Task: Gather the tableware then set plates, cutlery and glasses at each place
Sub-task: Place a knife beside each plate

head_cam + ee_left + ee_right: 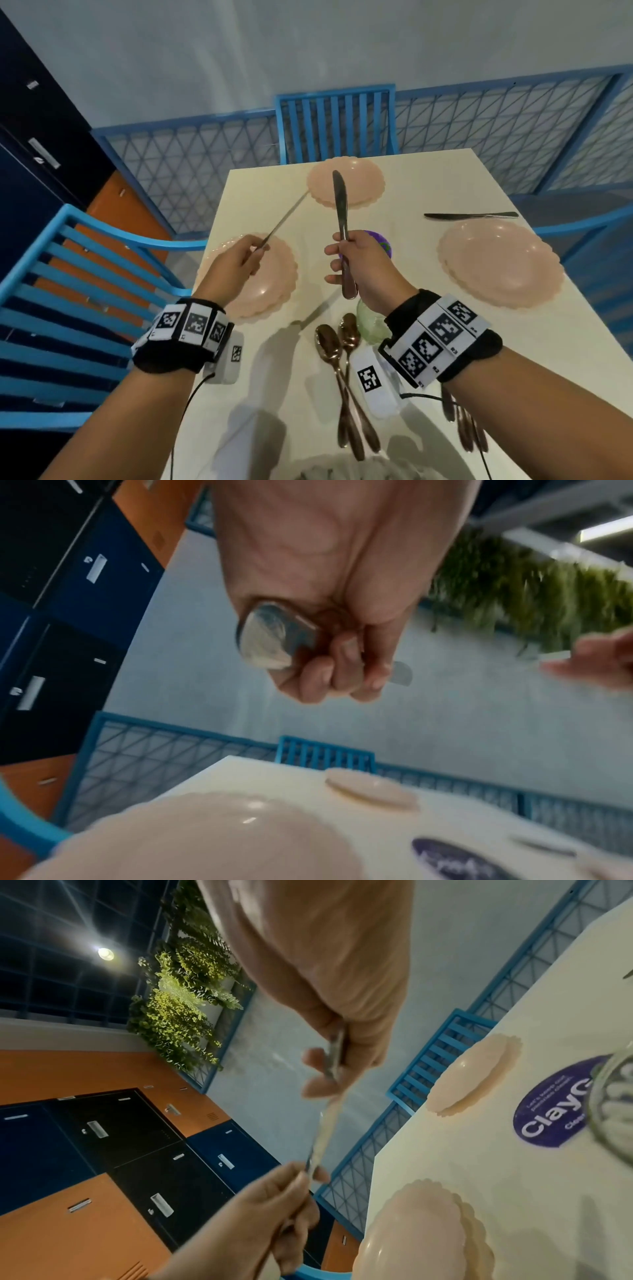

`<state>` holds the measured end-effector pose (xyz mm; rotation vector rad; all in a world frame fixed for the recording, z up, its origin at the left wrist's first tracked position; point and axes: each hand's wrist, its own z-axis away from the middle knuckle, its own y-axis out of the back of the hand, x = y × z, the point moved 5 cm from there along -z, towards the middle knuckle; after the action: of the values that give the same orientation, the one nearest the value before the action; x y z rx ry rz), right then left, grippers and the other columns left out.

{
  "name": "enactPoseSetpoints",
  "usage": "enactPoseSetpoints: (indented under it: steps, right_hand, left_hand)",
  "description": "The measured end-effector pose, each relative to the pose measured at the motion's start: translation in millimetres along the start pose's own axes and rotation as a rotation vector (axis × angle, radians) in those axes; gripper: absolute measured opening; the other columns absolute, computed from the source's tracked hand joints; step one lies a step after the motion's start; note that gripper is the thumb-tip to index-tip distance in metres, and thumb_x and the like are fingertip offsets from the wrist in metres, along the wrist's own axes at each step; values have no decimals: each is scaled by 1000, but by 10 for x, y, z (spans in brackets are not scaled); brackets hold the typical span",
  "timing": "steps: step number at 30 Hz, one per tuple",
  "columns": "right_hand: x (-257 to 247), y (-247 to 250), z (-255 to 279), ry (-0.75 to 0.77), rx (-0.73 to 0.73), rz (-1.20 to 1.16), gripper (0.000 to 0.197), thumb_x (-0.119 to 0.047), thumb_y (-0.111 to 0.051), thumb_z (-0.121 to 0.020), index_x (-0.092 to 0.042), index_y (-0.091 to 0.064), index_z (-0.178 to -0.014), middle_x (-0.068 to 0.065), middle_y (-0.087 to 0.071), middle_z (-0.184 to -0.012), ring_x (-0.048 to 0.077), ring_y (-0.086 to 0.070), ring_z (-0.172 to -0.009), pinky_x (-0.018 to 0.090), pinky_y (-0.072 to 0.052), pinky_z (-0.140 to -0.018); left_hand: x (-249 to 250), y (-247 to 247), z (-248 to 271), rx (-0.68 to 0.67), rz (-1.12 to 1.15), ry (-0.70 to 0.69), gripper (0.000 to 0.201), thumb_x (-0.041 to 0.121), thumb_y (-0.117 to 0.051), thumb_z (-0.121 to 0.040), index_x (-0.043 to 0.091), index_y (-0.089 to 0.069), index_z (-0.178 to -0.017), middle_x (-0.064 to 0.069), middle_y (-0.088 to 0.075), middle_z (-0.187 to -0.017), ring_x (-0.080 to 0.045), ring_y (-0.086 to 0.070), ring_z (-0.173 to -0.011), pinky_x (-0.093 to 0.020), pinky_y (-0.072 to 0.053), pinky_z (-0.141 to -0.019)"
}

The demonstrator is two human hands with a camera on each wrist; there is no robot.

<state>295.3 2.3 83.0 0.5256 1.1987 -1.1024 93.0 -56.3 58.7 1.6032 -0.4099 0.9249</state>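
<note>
My left hand [245,258] grips a table knife [287,216] by its handle, and its thin blade points away toward the far plate [363,178]. In the left wrist view the fingers [329,677] curl round the handle end [270,637]. My right hand [346,260] pinches a second knife [340,202], held upright over the table's middle. In the right wrist view that blade [323,1131] runs down toward the left hand [287,1199]. Pink scalloped plates sit at the left [274,291] and right [500,263] places. A third knife [471,216] lies beyond the right plate.
Two copper spoons [334,346] and a green glass [371,325] lie near me on the cream table [428,342]; more cutlery [462,428] shows under my right forearm. A purple sticker [555,1107] marks the table's middle. Blue chairs stand at the far end [335,123] and left [68,291].
</note>
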Motion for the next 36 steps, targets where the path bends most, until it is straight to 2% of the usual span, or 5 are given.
enactPoseSetpoints:
  steps: [8,17,25,32,36]
  right_hand:
    - [305,-476,-183,-29,101,5,16,-3,-34,-98,-8,-46,-108,3,-49,-83,13,-50,-65,32,-52,-63]
    - [509,-681,-209,-53,153,65,21,-2,-37,-97,-6,-48,-114,3,-50,-83,13,-51,-65,30,-53,-63]
    - [536,-725,-244,-48,149,104,26,-4,-40,-97,-3,-48,-122,4,-52,-86,13,-53,-67,30,-54,-65]
    - [517,-720,-285,-48,124,121,23,-5,-40,-98,-6,-48,-119,5,-53,-91,14,-54,-71,33,-55,-71]
    - [514,-750,-316,-54,110,129,21,-5,-39,-98,-6,-48,-117,5,-52,-91,14,-54,-69,33,-55,-69]
  left_hand:
    - [-998,52,431,-227,-376,-15,16,14,-52,-93,6,-64,-98,-5,-57,-86,-19,-52,-81,-21,-32,-64]
    - [-1462,-122,616,-311,-525,-87,20,19,-53,-93,10,-62,-108,-5,-55,-104,-18,-52,-90,-16,-36,-66]
    - [-1587,-161,599,-319,-559,-83,16,16,-57,-89,7,-63,-101,-8,-60,-104,-25,-57,-96,-25,-34,-70]
    - [-1548,-148,573,-409,-501,-11,22,20,-63,-86,23,-45,-75,2,-54,-76,-18,-50,-73,-21,-33,-59]
    - [-1505,-265,538,-421,-518,-70,26,26,-43,-97,13,-58,-114,1,-56,-99,-19,-52,-88,-26,-38,-75]
